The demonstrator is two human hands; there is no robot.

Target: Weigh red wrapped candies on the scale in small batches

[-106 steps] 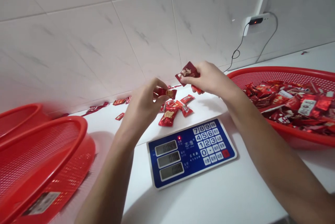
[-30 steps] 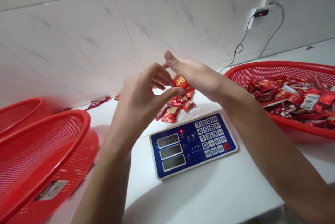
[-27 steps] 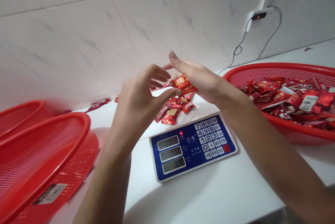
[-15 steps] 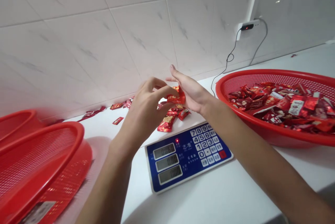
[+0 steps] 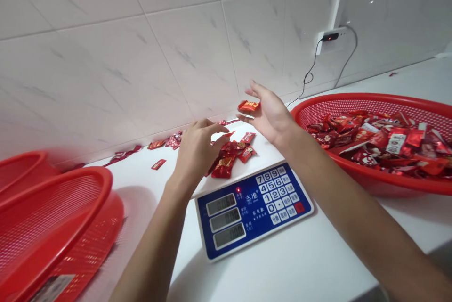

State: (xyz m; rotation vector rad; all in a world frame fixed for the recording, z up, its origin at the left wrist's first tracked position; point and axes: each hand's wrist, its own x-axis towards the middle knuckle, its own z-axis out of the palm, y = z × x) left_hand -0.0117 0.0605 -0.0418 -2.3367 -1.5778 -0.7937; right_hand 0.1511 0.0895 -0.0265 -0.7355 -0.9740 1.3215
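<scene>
My right hand (image 5: 270, 116) is raised above the back of a digital scale (image 5: 256, 212), palm turned inward. In it lies a small red wrapped candy (image 5: 249, 105) with yellow print, near the fingers. Over the left part of the scale's white pan (image 5: 259, 159) is my left hand (image 5: 199, 149), thumb and fingers curved and apart. Beside its fingertips, a small pile of red wrapped candies (image 5: 224, 166) rests on the pan. The left hand partly hides this pile; whether it touches a candy, I cannot tell.
At the right stands a red mesh basket (image 5: 353, 163) full of red-wrapped candies. Other red baskets (image 5: 108, 177) are at the left. Loose candies (image 5: 156, 144) lie along the tiled wall. A thin black cable (image 5: 305, 80) runs up to a wall socket.
My right hand has moved up and away from my left, carrying the red candy that was between both hands. My left hand has lowered slightly toward the pile on the pan.
</scene>
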